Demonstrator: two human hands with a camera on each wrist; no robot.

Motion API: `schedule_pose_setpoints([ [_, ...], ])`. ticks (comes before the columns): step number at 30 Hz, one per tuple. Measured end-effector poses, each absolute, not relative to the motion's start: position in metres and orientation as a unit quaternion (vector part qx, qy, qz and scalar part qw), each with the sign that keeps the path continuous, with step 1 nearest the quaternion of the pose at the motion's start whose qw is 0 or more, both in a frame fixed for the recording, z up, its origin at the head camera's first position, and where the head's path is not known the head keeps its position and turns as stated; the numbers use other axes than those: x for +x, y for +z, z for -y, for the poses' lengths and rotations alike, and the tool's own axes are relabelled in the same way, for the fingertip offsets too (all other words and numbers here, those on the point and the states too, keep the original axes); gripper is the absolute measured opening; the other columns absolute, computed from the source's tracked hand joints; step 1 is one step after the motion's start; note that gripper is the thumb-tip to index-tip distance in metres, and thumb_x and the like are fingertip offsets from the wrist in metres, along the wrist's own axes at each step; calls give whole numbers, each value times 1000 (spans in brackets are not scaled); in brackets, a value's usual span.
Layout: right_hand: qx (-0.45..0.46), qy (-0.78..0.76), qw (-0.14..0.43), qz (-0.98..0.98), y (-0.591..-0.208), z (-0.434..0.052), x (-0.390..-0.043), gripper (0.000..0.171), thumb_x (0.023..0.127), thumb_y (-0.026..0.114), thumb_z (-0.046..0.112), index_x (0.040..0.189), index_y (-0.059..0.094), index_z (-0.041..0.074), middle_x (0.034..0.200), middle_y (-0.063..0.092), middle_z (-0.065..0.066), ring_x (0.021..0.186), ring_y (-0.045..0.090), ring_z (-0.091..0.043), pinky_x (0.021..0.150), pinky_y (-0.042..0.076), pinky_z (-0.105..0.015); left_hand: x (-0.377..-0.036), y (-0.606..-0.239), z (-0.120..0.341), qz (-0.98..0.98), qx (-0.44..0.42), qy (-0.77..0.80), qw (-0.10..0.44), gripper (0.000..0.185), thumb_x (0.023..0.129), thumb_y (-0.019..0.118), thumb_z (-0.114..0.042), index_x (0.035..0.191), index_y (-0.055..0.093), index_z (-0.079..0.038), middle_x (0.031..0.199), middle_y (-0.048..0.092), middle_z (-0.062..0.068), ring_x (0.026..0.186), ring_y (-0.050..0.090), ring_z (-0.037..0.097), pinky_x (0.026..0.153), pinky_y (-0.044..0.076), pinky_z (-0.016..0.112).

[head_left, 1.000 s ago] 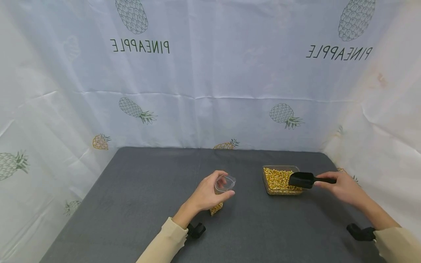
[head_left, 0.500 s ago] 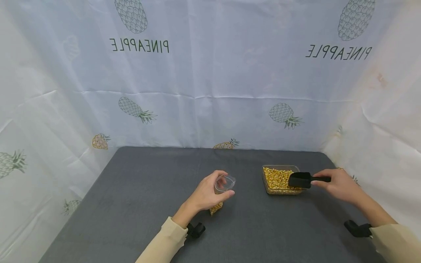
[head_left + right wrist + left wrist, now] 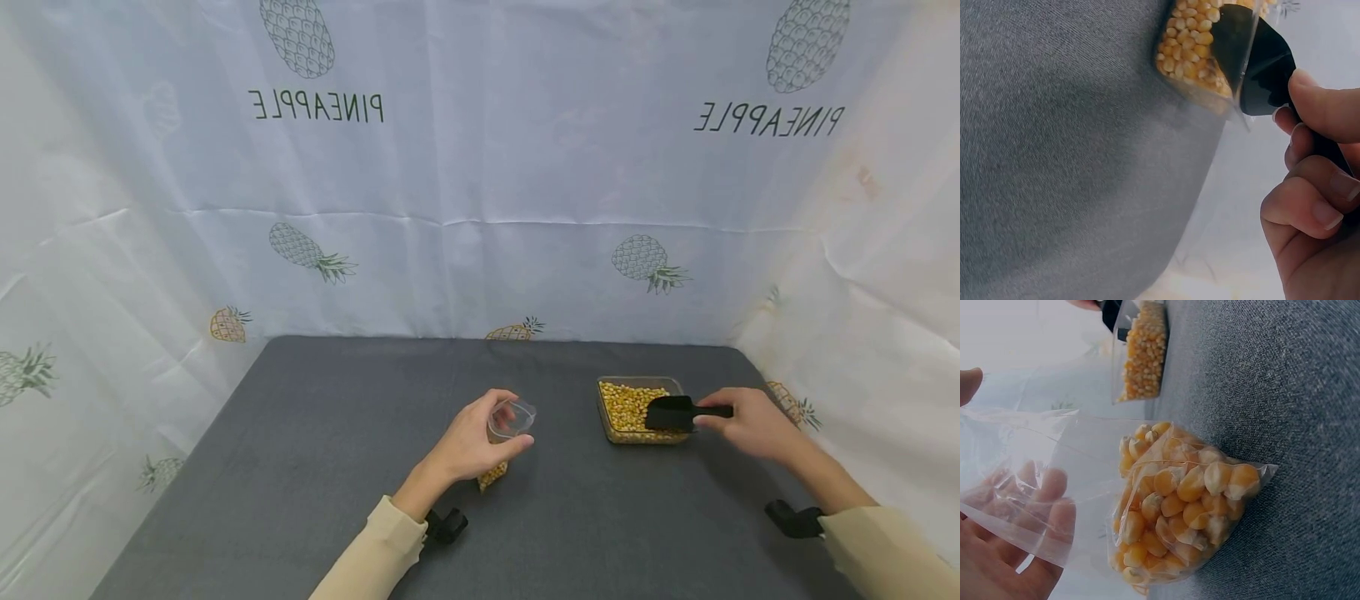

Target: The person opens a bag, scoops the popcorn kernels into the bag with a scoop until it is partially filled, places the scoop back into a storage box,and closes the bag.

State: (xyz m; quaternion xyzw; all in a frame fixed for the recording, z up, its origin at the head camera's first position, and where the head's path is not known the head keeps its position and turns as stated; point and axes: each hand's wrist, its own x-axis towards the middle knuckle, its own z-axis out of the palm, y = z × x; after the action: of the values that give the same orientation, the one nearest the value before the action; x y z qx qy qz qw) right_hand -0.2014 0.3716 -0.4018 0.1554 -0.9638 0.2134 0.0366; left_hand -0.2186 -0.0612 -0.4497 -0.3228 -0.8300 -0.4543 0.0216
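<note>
My left hand [image 3: 468, 442] holds a clear plastic bag [image 3: 1100, 447] by its upper part, thumb and fingers spread around the open mouth. Corn kernels [image 3: 1175, 506] fill the bag's bottom, which rests on the table. Over to the right, my right hand [image 3: 757, 423] grips a black scoop [image 3: 670, 413] by its handle. The scoop's blade dips among kernels in a clear rectangular container [image 3: 647, 438]. In the right wrist view, the thumb lies along the scoop's neck [image 3: 1272, 87] and the fingers curl under the handle; part of the blade is sunk in the corn.
A dark grey table [image 3: 337, 433] carries the bag and the container. White pineapple-print curtains [image 3: 480, 167] hang behind it and along both sides. Black wrist mounts [image 3: 448, 527] sit on both forearms.
My right hand has moved left with the scoop, pushing its blade further into the corn container. The left hand and the bag have stayed in place.
</note>
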Motion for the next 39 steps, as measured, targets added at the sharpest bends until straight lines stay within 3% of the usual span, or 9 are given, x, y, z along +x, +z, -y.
schedule_pose_setpoints([
  [7, 142, 219, 31, 965, -410, -368, -204, 28, 93, 74, 15, 109, 73, -8, 102, 71, -19, 85, 67, -31, 67, 54, -42, -219, -451, 61, 832, -324, -450, 26, 58, 96, 71, -42, 139, 53, -7, 109, 62, 5, 91, 57, 11, 78, 51, 32],
  [23, 131, 248, 9, 960, -426, -359, -213, 36, 96, 72, 20, 115, 70, -10, 112, 68, -28, 101, 64, -47, 76, 53, -55, -220, -451, 63, 831, -323, -452, 23, 60, 96, 70, -42, 140, 53, -6, 111, 63, 10, 91, 56, 11, 79, 50, 32],
  [39, 118, 266, 12, 957, -428, -354, -216, 36, 98, 70, 21, 118, 69, -9, 114, 67, -29, 98, 66, -42, 73, 55, -51, -218, -450, 60, 832, -323, -451, 23, 59, 95, 71, -40, 139, 53, -5, 111, 63, 10, 92, 57, 13, 79, 50, 33],
])
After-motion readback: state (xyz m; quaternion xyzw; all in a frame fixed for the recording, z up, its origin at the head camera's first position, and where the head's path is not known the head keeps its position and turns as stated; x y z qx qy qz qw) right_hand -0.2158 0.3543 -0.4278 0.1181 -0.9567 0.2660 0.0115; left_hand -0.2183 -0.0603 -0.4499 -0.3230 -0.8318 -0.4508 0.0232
